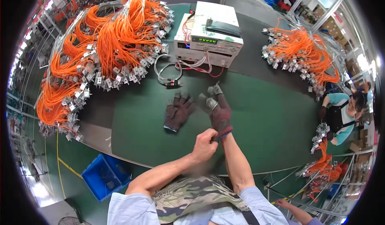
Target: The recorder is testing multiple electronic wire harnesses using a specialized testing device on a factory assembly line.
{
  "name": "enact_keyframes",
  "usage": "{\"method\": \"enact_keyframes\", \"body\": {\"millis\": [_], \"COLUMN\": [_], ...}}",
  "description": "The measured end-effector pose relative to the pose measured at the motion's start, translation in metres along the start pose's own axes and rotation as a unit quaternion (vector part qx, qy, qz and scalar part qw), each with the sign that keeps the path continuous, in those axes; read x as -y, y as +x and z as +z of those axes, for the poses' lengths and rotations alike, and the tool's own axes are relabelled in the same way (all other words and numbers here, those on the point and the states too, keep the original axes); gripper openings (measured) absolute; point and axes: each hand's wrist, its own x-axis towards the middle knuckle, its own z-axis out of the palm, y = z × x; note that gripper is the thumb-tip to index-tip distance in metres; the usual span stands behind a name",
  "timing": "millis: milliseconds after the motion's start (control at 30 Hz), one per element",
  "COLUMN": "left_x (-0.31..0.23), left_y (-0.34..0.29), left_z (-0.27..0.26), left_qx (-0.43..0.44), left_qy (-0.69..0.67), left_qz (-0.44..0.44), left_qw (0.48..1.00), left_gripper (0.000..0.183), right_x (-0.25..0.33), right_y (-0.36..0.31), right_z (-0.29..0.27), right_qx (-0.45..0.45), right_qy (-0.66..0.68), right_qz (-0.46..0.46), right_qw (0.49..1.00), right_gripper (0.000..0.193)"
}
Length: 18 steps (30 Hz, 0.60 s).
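I have one glove (pixel 222 120) on the right hand (pixel 218 111), whose finger spread I cannot tell, the left hand (pixel 205 145) curled tight by its cuff (pixel 227 131), the other glove (pixel 176 113) lying leftward on the green tabletop (pixel 276 124), white instruments (pixel 216 13) beyond, orange cables (pixel 114 40) either side.

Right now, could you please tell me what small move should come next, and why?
I would probably move the left hand to the loose glove: the right hand wears a glove, while the left is bare, closed close beside that glove's cuff, and the loose one lies within apparent reach on the green mat.
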Motion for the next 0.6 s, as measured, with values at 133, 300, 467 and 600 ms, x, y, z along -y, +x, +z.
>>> {"method": "enact_keyframes", "body": {"millis": [133, 300, 467, 600], "left_x": [0.000, 0.012, 0.131, 0.153], "left_y": [-0.007, -0.010, -0.043, -0.038], "left_z": [-0.011, -0.024, -0.119, -0.132], "left_qx": [-0.021, 0.006, -0.174, -0.118], "left_qy": [0.019, 0.032, 0.374, 0.437], "left_qz": [-0.028, 0.064, -0.080, -0.172], "left_qw": [0.999, 0.997, 0.907, 0.875], "left_gripper": [0.020, 0.029, 0.070, 0.059], "right_x": [0.026, -0.033, 0.013, 0.015], "right_y": [0.003, 0.022, 0.011, 0.004], "right_z": [0.029, -0.009, 0.008, 0.003], "right_qx": [0.025, 0.155, 0.261, 0.238], "right_qy": [-0.228, 0.233, 0.448, 0.416], "right_qz": [0.066, 0.269, 0.288, 0.260], "right_qw": [0.971, 0.921, 0.805, 0.838], "right_gripper": [0.038, 0.043, 0.045, 0.047]}}
